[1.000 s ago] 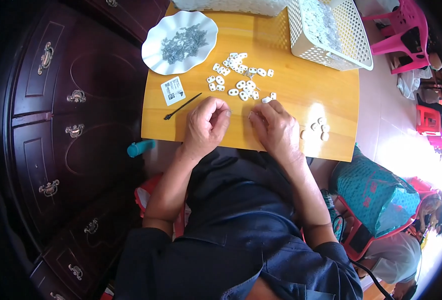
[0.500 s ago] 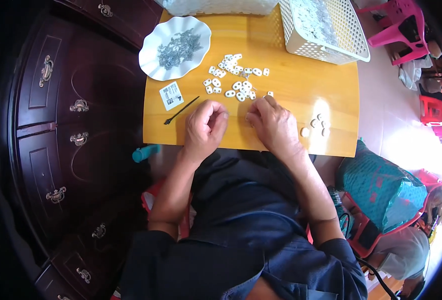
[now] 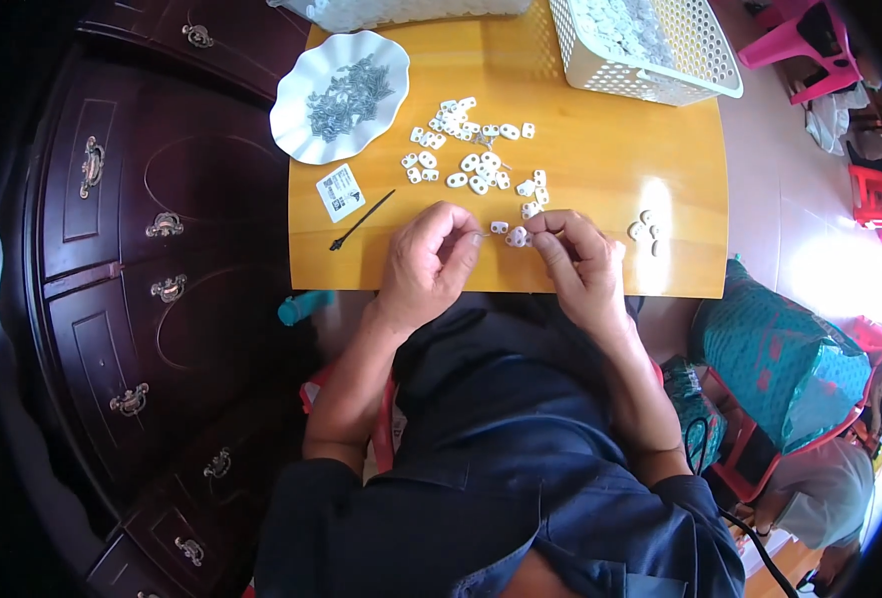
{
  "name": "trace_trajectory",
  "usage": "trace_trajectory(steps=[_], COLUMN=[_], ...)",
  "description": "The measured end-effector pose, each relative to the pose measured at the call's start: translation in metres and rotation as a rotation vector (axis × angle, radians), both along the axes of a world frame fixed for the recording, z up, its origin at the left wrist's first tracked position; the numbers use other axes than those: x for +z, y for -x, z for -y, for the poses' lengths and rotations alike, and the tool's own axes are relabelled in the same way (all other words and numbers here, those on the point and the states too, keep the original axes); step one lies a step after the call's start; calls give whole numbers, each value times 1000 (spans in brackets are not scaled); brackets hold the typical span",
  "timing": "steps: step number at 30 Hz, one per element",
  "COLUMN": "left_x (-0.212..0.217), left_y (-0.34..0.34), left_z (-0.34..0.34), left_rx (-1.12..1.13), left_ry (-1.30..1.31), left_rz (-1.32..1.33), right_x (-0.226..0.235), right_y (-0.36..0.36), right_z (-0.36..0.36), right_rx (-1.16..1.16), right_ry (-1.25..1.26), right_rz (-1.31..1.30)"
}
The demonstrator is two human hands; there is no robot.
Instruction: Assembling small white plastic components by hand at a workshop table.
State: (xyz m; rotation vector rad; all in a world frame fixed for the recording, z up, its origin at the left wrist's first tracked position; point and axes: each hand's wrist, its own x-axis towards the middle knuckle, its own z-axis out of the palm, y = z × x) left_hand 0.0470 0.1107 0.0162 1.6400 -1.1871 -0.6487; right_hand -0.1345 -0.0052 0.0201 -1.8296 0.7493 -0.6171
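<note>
My left hand (image 3: 435, 261) is closed in a pinch on a thin metal pin (image 3: 484, 234), whose tip pokes out past the fingers toward the right. Opposite it, my right hand (image 3: 582, 263) pinches a small white plastic piece with holes (image 3: 518, 237) between thumb and forefinger. Between the two hands another white piece (image 3: 499, 227) lies close to the pin. Just beyond the right fingers are a few more white pieces (image 3: 531, 210), and a loose group of several two-holed white pieces (image 3: 479, 171) spreads farther back.
A wavy white plate (image 3: 287, 122) of metal pins stands at the far left. A label card (image 3: 339, 192) and a black screwdriver (image 3: 363, 220) lie nearer. A perforated basket (image 3: 650, 92) of white parts is at the far right; several small round pieces (image 3: 646, 230) lie right of my hand.
My right hand has turned and moved slightly right and nearer, and the white piece in its fingers now shows. My left hand has shifted right, with a metal pin showing at its fingertips.
</note>
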Motion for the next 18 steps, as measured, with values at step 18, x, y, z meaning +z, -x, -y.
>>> trace_trajectory(steps=[18], left_x=[11], left_y=[40], left_z=[21], left_rx=[-264], left_ry=[8], left_rz=[73], right_x=[-20], right_y=[39], right_z=[-19], right_rx=[-59], right_ry=[-598], right_rz=[247])
